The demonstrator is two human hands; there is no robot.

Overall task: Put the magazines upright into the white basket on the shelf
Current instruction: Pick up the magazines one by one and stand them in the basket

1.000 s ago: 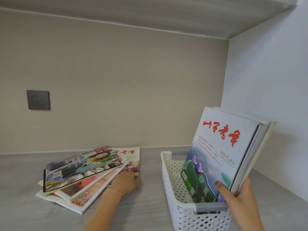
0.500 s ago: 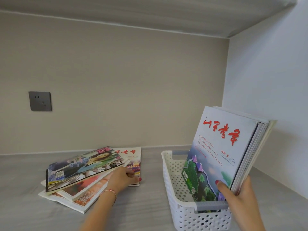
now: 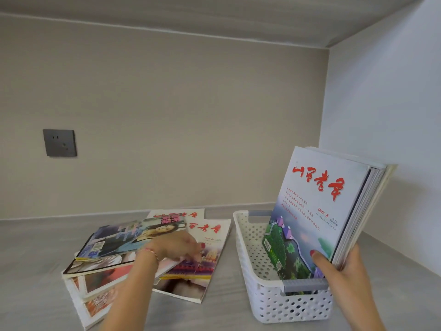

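My right hand (image 3: 343,271) is clamped on a bundle of magazines (image 3: 319,211) standing tilted in the white basket (image 3: 253,249), thumb on the front cover, bottom edges down inside against the basket's right side. My left hand (image 3: 176,244) is left of the basket, fingers closed round the edge of the top few issues of the loose stack (image 3: 133,249) lying flat on the grey shelf (image 3: 33,247), lifting them off the lower ones; wall socket (image 3: 59,143) sits up-left of the basket

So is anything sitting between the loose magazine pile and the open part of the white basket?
Nothing visible does. Bare shelf separates the magazine pile, where the left hand is, from the white basket. The basket's left side is open; the right hand props the upright magazines toward its right side.
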